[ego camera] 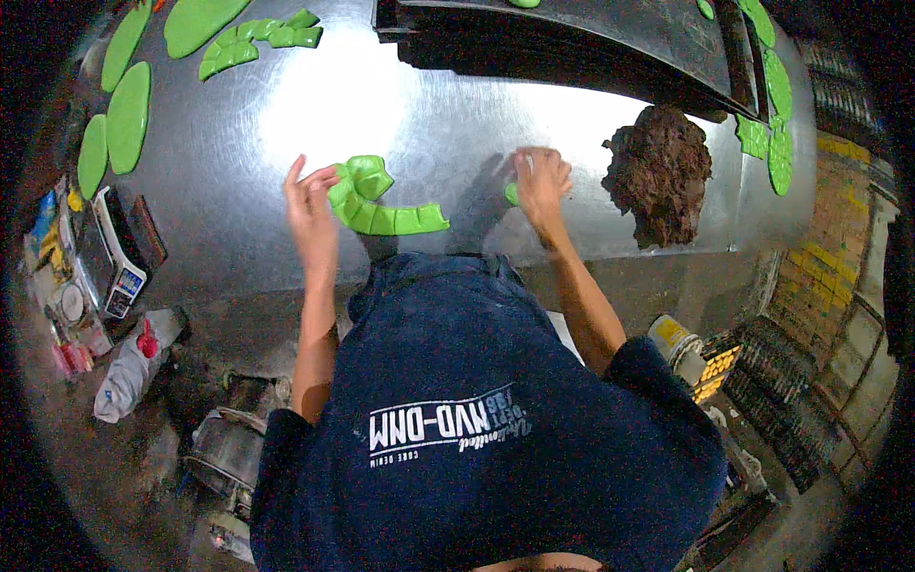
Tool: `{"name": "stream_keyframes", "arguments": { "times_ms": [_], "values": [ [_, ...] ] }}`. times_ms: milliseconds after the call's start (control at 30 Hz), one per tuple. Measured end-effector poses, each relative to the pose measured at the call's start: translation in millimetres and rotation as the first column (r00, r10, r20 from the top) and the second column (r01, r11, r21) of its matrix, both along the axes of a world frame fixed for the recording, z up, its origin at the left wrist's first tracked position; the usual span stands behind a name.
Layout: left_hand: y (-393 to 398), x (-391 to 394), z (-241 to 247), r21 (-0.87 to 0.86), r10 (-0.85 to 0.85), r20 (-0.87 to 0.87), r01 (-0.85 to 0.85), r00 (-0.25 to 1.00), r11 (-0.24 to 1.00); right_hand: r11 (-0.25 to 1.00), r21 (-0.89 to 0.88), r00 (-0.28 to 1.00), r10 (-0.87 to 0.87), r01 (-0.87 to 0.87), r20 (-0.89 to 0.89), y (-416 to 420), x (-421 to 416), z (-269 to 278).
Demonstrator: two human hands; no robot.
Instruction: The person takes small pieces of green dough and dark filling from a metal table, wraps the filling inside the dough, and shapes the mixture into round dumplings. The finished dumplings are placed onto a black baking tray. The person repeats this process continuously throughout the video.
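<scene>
My left hand [312,196] has its fingers spread at the left end of a curved, segmented strip of green dough-like material [397,219], fingertips touching or just over it. A folded green lump [368,176] lies against the strip's upper side. To the right, my right hand [541,179] hovers at or just above the metal tabletop [457,136] with curled fingers. A small green piece [512,194] shows beside it; whether the fingers grip it is unclear. A large rough brown mass [663,175] sits right of that hand.
Flat green ovals [129,118] and segmented green pieces [232,51] lie at the table's left. More green pieces [780,157] line the right end. A dark tray or panel [572,43] occupies the far side. Below the table stand a bucket [672,339] and a grey sack [136,372].
</scene>
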State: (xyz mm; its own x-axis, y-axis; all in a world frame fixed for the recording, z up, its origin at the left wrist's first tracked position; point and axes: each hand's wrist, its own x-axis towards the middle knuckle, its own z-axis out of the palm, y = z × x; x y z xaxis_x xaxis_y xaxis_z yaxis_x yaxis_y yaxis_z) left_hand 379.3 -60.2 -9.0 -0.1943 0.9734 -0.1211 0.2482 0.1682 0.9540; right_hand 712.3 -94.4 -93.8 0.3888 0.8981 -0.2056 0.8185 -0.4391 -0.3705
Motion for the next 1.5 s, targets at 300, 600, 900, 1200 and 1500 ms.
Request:
{"name": "stream_keyframes", "arguments": {
  "times_ms": [300, 600, 900, 1200, 1500],
  "values": [
    [20.0, -7.9, -15.1, 0.017, 0.102, 0.112, -0.105, 0.988, 0.994, 0.86, 0.447, 0.969, -0.213, 0.248, -0.13, 33.5, 5.5, -65.6],
    [8.9, -13.8, -37.2, 0.007, -0.005, 0.085, 0.005, 0.996, 1.0, 0.973, 0.17, 0.726, 0.23, -0.156, -0.648, -19.9, 42.5, 14.0],
    [21.1, -11.1, -4.6, 0.012, -0.108, 0.058, 0.107, 0.993, 0.994, 0.848, 0.5, 0.966, 0.046, -0.173, 0.256, 209.0, 91.0, 142.2],
    [-9.1, -58.6, -60.3, 0.158, -0.128, -0.355, 0.194, 0.926, 0.968, 0.642, 0.709, 0.877, 0.476, -0.292, -0.07, 133.2, -50.9, 88.7],
    [-9.4, -13.8, -123.3, -0.205, -0.292, -0.73, 0.211, 0.618, 0.956, 0.698, 0.414, 0.75, 0.659, -0.584, -0.054, 75.7, -200.8, -21.8]
  ]
}}
